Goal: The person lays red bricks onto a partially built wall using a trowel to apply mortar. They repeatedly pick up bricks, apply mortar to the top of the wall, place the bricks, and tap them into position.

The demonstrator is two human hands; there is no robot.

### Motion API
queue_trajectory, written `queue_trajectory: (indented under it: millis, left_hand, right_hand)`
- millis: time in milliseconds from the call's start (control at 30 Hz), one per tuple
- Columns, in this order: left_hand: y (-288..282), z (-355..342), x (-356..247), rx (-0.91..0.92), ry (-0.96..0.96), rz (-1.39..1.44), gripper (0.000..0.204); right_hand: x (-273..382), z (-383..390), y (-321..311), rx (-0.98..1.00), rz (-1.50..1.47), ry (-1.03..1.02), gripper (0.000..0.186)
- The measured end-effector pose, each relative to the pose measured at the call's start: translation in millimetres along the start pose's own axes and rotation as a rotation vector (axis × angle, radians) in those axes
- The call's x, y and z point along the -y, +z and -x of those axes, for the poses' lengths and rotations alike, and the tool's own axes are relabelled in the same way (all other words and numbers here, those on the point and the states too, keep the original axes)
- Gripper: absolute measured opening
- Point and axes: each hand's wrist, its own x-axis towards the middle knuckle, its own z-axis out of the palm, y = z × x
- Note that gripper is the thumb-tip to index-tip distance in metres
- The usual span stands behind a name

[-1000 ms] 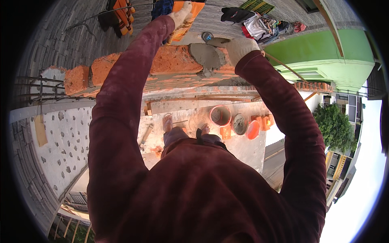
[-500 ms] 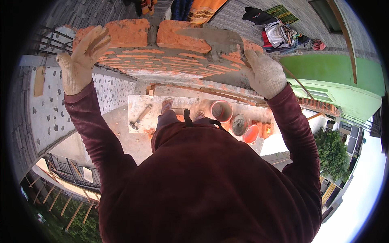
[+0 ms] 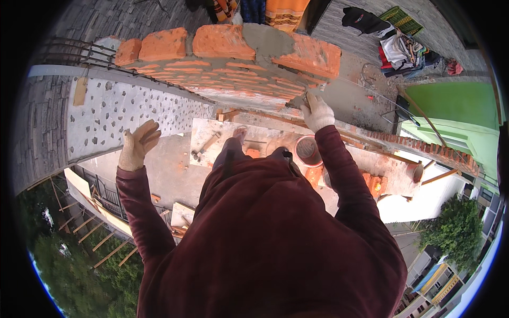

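Observation:
My left hand (image 3: 139, 144), in a pale work glove, is held up with its fingers stretched and the thumb apart; nothing is in it. It is raised to the left, apart from the brick wall (image 3: 222, 79). My right hand (image 3: 319, 113), in a similar glove, is by the wall's right end with fingers extended; I see no tool in it, though its far side is hidden. Orange bricks line the wall's top, among them a right-end brick (image 3: 312, 55). Grey wet mortar (image 3: 266, 41) lies between this brick and a middle brick (image 3: 222, 41).
Below is a pale platform (image 3: 270, 139) where I stand, with a hammer (image 3: 205, 146), a red bucket (image 3: 307, 151) and loose bricks (image 3: 374, 183). Iron bars (image 3: 79, 50) stick out at the wall's left end. Clothes (image 3: 400, 50) lie in a heap beyond the wall.
Both hands have moved down from the wall top, the right one also a little left and the left one rightward. The view has shifted, and the right-end brick now shows more fully.

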Motion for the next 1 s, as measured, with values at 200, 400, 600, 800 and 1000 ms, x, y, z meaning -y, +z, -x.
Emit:
queue_trajectory:
  millis: [200,400,600,800,1000]
  left_hand:
    - [-11.3,45.1,21.5,-0.11,-0.032,0.055,0.107]
    - [-23.7,80.1,108.3,-0.25,-0.28,0.065,0.098]
    - [-30.2,93.4,185.9,-0.429,-0.469,0.194,0.092]
    - [-26.9,44.0,176.6,-0.366,-0.355,0.098,0.089]
    - [-27.1,43.3,196.8,-0.343,-0.367,0.151,0.089]
  right_hand:
    - [-62.8,-3.8,-30.1,0.012,-0.072,-0.069,0.046]
    - [-119.5,39.0,-75.1,-0.035,0.026,-0.041,0.043]
    - [-44.7,71.5,-48.7,-0.073,0.08,-0.121,0.046]
    - [24.7,-5.8,-31.0,-0.076,0.039,-0.074,0.04]
    - [-4.4,-2.0,-37.7,-0.19,-0.103,-0.132,0.046]
